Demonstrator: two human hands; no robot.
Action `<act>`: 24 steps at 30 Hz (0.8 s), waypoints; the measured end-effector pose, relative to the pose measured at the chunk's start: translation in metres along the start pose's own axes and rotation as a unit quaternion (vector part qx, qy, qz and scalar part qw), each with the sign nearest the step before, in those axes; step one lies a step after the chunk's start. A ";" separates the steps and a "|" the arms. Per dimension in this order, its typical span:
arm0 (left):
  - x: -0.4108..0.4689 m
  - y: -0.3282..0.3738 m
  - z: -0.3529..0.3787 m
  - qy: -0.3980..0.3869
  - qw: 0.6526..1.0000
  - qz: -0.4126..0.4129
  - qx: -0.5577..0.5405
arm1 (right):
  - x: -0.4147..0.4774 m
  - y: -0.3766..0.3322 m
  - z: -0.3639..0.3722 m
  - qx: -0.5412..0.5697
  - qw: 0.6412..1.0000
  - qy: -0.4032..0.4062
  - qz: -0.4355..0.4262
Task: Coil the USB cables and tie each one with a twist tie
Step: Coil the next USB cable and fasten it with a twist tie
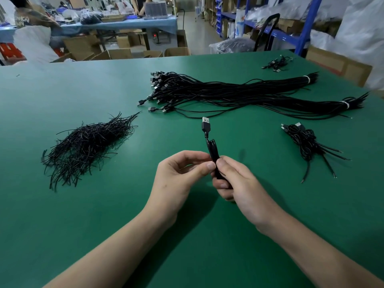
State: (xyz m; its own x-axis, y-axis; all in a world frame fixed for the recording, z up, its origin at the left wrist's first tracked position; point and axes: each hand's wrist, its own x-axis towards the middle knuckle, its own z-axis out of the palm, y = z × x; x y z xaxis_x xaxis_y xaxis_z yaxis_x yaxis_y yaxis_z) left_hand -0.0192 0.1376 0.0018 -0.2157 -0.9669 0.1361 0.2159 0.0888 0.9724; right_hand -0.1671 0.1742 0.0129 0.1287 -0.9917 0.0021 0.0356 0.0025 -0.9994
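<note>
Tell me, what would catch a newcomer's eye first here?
At the centre, the left hand and right hand pinch a coiled black cable, its USB plug pointing up. Behind lies a long bundle of uncoiled cables on the green table, with a heap of black twist ties to the left.

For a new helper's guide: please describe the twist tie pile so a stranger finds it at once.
Start at the green table. On its left side lies the twist tie pile. Unlike the long cable bundles farther right, it is short, thin, loose strands without plugs.
</note>
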 end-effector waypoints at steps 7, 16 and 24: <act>-0.001 0.001 0.001 0.001 0.999 0.012 0.046 | 0.000 -0.004 -0.001 0.025 1.000 0.004 0.014; -0.003 -0.002 0.003 0.004 0.996 0.048 0.081 | 0.004 0.006 -0.005 0.017 1.000 -0.006 0.025; -0.004 -0.001 0.008 0.031 0.996 0.053 0.061 | 0.002 0.007 0.001 0.017 1.000 -0.003 0.001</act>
State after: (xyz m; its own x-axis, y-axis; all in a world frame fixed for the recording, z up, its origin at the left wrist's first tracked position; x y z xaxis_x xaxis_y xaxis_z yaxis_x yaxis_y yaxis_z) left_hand -0.0258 0.1436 0.0016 -0.1380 -0.9632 0.2305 0.1170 0.2153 0.9695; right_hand -0.1661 0.1720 0.0062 0.1352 -0.9908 -0.0002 0.0686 0.0095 -0.9976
